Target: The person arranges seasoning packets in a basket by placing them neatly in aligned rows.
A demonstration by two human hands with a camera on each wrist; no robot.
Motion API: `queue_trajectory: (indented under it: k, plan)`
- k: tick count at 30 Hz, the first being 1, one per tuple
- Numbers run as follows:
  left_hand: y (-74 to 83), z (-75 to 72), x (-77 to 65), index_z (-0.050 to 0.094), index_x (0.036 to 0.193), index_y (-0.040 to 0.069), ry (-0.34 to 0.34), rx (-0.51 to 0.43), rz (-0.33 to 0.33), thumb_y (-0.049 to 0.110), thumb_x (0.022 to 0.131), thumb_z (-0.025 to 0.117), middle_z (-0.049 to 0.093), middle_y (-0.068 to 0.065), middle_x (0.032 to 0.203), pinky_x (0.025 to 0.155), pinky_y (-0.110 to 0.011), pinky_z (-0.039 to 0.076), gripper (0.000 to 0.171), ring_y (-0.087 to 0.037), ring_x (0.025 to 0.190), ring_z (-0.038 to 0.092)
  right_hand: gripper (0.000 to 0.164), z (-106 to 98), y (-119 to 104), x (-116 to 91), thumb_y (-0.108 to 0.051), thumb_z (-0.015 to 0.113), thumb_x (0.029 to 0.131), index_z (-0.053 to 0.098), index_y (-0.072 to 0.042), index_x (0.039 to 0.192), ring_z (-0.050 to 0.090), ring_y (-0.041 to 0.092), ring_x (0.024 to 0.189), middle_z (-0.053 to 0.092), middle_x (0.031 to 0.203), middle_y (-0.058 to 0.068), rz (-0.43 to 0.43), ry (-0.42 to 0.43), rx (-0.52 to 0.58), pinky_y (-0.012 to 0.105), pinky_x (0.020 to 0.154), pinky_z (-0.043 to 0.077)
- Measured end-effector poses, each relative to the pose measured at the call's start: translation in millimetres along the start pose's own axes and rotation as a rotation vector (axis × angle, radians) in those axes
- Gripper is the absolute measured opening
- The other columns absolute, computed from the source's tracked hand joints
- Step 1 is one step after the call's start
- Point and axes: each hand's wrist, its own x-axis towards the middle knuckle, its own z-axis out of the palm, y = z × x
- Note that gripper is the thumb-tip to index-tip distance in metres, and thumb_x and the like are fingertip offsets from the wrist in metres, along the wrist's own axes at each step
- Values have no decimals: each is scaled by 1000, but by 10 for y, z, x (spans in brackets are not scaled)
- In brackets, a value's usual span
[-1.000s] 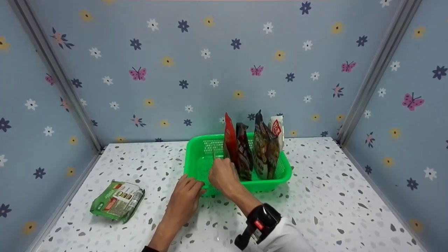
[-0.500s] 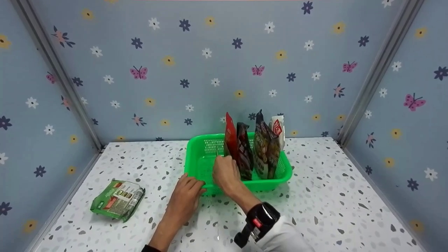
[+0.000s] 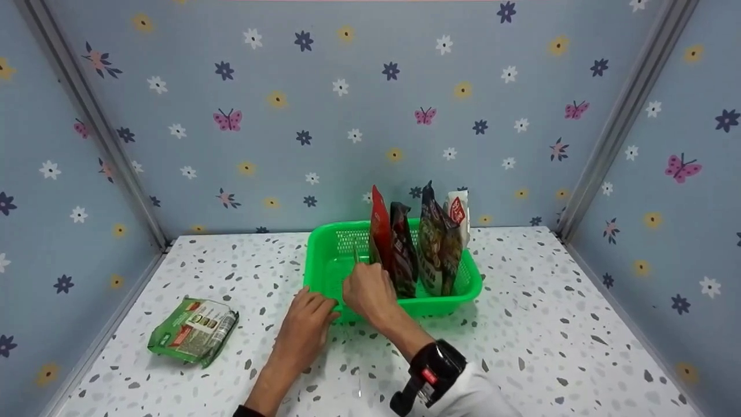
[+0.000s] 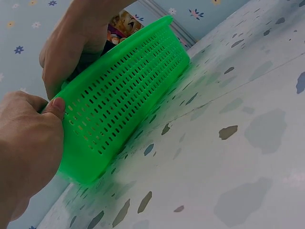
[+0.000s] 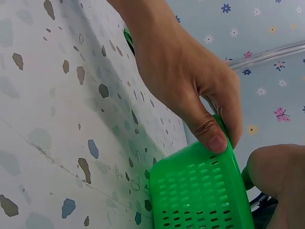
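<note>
My left hand (image 3: 305,324) grips the front left corner of a green plastic basket (image 3: 318,246), its thumb outside the perforated wall in the left wrist view. Reaching over the front rim, my right hand (image 3: 370,292) has its fingers curled inside the basket. It pinches a thin green packet (image 3: 356,253), seen edge-on and mostly hidden behind the hand. Just right of that hand stand a red packet (image 3: 379,226) and a dark red-brown packet (image 3: 403,255). A brown-green packet (image 3: 437,249) and a white packet with a red label (image 3: 459,211) stand farther right in the basket.
A green and white food packet (image 3: 194,331) lies on the speckled white table (image 3: 544,341), left of the basket. Blue patterned walls (image 3: 347,116) enclose the table at the back and both sides, the back one close behind the basket.
My right hand has shifted slightly right and then back left inside the basket, the thin packet moving along. My left hand, the basket and the other packets keep their places.
</note>
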Motion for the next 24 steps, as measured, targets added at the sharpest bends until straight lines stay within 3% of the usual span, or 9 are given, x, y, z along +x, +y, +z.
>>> queue_trajectory:
  k: [6, 14, 24]
  plan:
    - [-4, 7, 0, 81, 110, 9, 20, 0, 13, 14, 93, 90, 80, -2, 98, 120, -61, 55, 20, -25, 105, 73, 59, -35, 8, -65, -9, 62, 108, 29, -23, 61, 23, 7, 43, 23, 56, -8, -63, 41, -52, 22, 41, 17]
    - [-16, -8, 14, 81, 110, 9, 22, 2, 19, 14, 94, 91, 80, -2, 97, 120, -62, 55, 19, -26, 104, 73, 58, -68, 12, -99, -8, 62, 109, 29, -23, 64, 26, 8, 43, 24, 57, -7, -92, 34, -62, 21, 43, 20]
    - [3, -1, 4, 80, 108, 10, 16, -4, 15, 14, 94, 90, 79, -2, 97, 121, -61, 55, 18, -25, 103, 72, 58, -26, -6, 14, -3, 63, 104, 28, -24, 63, 26, 9, 43, 20, 54, -9, -7, -52, 46, 25, 43, 20]
